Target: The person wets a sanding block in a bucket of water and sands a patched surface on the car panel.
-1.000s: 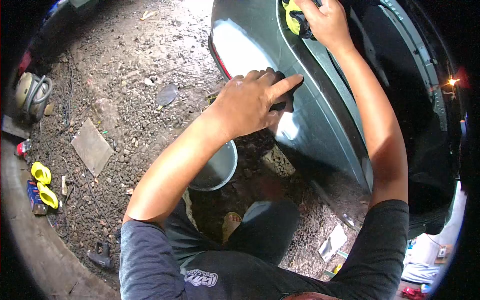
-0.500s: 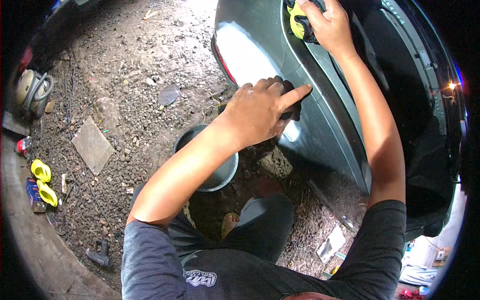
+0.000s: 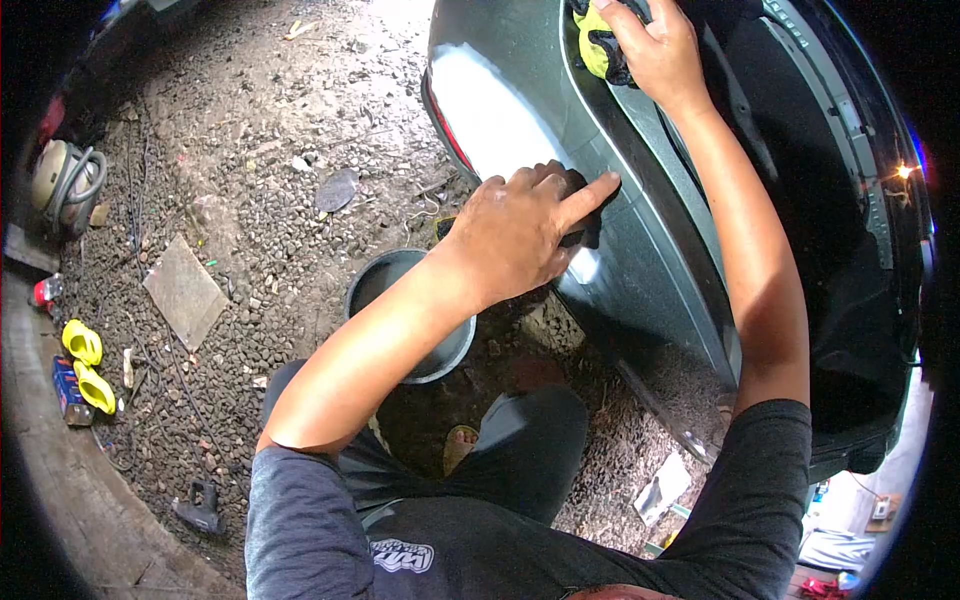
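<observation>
1. Just off the centre, toward one o'clock, the left hand is lying back-up over the glossy dark panel, one digit stretching toward two o'clock. Its other fingers are curling into dark shadow, so whether it is gripping anything cannot be told.
2. Farther out at one o'clock, the right hand is holding a bunched yellow-and-black cloth, its thumb pressing over the bundle at the panel's raised edge.
3. Around two o'clock the panel is spreading beneath both hands; a white glare is shining on it, and a red strip is running along its edge toward twelve o'clock.
4. Close to the centre at nine o'clock, a bucket is standing on the gravel, partly hiding behind the left forearm.
5. Farther toward nine o'clock, a flat board is lying on the gravel; well beyond it, two yellow pieces are resting beside a dark box.
6. Toward ten o'clock a grey disc is lying flat, while a black tool is lying at eight.
7. Between four and five o'clock, a pale sheet is resting on the ground.
</observation>
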A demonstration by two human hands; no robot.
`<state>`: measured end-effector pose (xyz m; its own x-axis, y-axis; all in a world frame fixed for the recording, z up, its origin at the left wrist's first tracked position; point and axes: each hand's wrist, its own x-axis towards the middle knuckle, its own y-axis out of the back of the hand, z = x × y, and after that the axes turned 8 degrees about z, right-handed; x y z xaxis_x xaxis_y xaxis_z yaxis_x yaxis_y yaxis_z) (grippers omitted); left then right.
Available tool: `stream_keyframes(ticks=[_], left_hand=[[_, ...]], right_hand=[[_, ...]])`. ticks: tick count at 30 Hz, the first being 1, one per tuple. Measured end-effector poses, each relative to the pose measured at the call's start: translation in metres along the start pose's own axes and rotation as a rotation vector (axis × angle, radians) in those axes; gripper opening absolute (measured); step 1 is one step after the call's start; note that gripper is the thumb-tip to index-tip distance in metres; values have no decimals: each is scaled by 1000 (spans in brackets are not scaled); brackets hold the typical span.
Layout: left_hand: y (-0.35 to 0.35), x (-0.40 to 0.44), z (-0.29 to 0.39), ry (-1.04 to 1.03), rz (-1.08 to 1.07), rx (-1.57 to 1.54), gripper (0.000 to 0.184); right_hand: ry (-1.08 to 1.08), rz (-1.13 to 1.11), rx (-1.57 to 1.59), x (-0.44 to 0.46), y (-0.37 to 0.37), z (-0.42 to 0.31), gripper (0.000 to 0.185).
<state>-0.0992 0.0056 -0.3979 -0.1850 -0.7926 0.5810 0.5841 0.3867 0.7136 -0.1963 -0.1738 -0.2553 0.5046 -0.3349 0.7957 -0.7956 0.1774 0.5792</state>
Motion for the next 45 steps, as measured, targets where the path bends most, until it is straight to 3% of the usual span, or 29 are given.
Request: stream_keyframes(ticks=[13,16,19,21,26,30,31,34,37,38,41,43,45], left_hand=[[-7,-12,2,-29,2,-53,80],[-32,-31,-7,131,244,-298,66],[-54,-42,-26,627,432,-888,51],[-67,-38,-35,831,574,-1221,44],[-89,-41,-33,994,687,-1228,40],[-88,-13,-20,998,889,-1138,33],[-105,-6,-24,916,951,-1102,38],[-131,10,-20,938,923,-895,53],[-147,17,16,968,963,-549,51],[-147,19,20,979,945,-621,56],[-140,46,-32,990,1019,-407,55],[-123,75,-109,1065,1066,-554,53],[-90,90,-152,1070,1055,-1101,46]], right_hand=[[-15,-5,-9,0,0,2,50],[-17,-2,11,0,-2,3,50],[45,-55,20,-1,-1,0,49],[68,-92,-18,-4,1,-3,49],[128,-101,-107,-2,-1,-5,46],[157,-82,-116,-3,0,-3,46],[166,-87,-121,-2,1,-1,46],[222,-147,-159,-2,3,-4,50],[219,-248,-253,-1,3,-20,49],[179,-292,-285,0,3,-19,48],[153,-307,-278,0,1,-14,37],[245,-256,-274,-1,-2,-7,35],[236,-253,-246,-2,-3,-7,32]])
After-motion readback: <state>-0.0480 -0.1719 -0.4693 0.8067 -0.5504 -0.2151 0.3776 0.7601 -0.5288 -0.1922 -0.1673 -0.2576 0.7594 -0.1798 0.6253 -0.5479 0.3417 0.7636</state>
